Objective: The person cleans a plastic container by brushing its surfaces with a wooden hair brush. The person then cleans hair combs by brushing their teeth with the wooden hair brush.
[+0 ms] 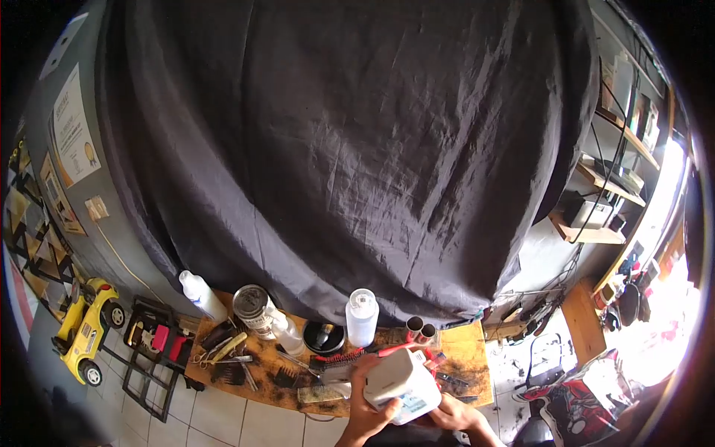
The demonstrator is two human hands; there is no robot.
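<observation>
A dark cloth [335, 164] hangs behind the wooden table [478, 361], filling most of my view. I have the white container [406, 384] between my two hands over the table's near edge, tilted, probably so that I can get a better look at its side. My left hand [365, 411] wraps its left side, thumb across the near face, which seems to steady it; my right hand [456, 414] grips its lower right corner, I judge to share the weight. Both grips are only as wide as the container. The clear bottle [362, 320] stands upright toward the back, perhaps to leave room in front for flat things such as the pale comb [319, 393]. The black bowl [307, 341] sits left of the bottle, likely within easy reach
</observation>
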